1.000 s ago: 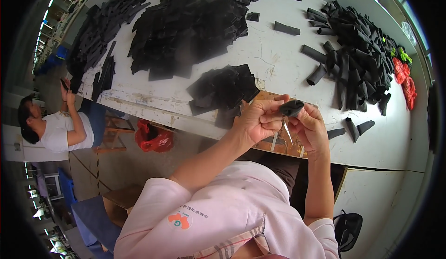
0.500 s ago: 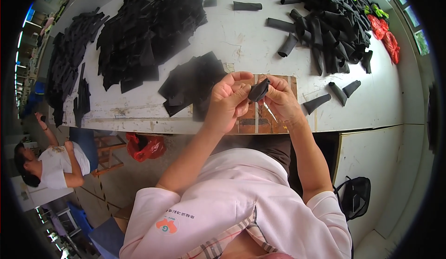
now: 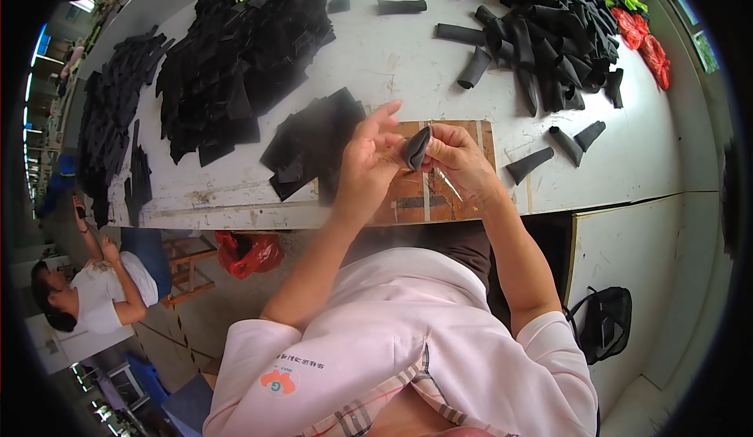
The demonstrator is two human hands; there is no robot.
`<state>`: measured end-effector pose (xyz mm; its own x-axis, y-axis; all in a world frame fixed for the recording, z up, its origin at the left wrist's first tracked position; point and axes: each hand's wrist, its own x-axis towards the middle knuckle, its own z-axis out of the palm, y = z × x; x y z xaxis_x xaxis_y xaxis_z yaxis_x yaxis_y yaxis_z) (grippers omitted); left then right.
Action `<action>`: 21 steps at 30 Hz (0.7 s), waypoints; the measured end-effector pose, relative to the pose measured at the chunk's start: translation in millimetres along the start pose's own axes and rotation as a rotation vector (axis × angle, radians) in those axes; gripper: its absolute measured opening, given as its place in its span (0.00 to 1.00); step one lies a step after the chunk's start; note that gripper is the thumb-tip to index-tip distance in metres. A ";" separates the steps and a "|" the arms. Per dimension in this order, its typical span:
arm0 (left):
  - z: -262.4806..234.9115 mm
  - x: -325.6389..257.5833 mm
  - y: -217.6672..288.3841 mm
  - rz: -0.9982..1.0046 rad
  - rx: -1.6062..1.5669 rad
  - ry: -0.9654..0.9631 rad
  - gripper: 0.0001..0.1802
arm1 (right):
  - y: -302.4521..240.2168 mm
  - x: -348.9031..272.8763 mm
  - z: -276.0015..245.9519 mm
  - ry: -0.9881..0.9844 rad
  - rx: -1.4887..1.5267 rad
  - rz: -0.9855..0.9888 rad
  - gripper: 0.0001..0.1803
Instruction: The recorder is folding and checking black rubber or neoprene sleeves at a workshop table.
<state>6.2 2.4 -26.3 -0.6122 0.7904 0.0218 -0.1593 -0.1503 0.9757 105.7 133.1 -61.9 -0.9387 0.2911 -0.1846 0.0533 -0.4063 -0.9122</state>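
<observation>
On my feed: right hand (image 3: pixel 463 161) closed, pinching the black fabric piece (image 3: pixel 417 149) above the wooden board (image 3: pixel 441 205); silver pointed tool (image 3: pixel 450 185) sticks out below it. Left hand (image 3: pixel 370 158) half open, fingers raised, thumb side touching the piece; can't tell if it grips. Flat black pieces (image 3: pixel 314 139) stacked left of board, three loose tubes (image 3: pixel 566 146) right. Farther: big black heap (image 3: pixel 235 76), tube pile (image 3: pixel 524 45), red bags (image 3: pixel 653 59) beside that.

Metal tool (image 3: pixel 449 185), upper end probably hidden in right grip (image 3: pixel 461 161), piled black pieces (image 3: pixel 239 64) cut off by top edge
</observation>
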 end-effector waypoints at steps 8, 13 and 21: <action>8.8 -1.8 20.8 0.430 0.092 -0.044 0.06 | -50.6 -23.8 34.1 0.254 -0.700 -0.663 0.23; 15.3 -5.3 31.1 0.388 -0.032 0.074 0.08 | -67.8 -29.5 48.0 0.208 -1.380 -0.612 0.23; 11.0 2.5 26.7 0.224 -0.058 -0.072 0.06 | -49.8 -35.1 42.5 0.273 -1.347 -0.455 0.15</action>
<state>9.0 6.8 2.2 -0.5811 0.7734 0.2534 -0.0712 -0.3585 0.9308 121.5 106.3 5.5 -0.8764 0.3862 0.2877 0.1921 0.8282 -0.5265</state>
